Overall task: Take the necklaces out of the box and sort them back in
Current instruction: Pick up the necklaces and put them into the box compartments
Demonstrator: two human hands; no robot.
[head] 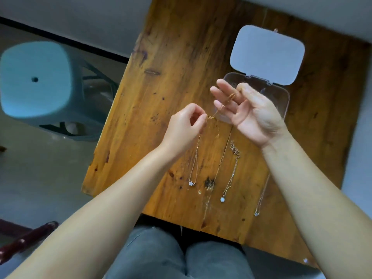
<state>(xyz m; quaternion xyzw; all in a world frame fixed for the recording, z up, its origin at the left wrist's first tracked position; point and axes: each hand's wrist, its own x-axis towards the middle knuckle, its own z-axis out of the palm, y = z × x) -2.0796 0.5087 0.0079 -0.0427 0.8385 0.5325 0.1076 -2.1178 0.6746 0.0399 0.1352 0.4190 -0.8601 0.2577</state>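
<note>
A clear plastic box lies open on the wooden table, its frosted lid flipped back. My right hand is raised palm up in front of the box, a thin gold chain pinched between thumb and fingers. My left hand pinches the same chain lower down, and its end dangles toward the table. Three more necklaces lie stretched out near the front edge: one with a flower pendant, one with a round white pendant, one with a small silver pendant.
A teal plastic stool stands on the floor left of the table. A dark red object lies at the lower left. My knees in grey trousers sit under the table's near edge.
</note>
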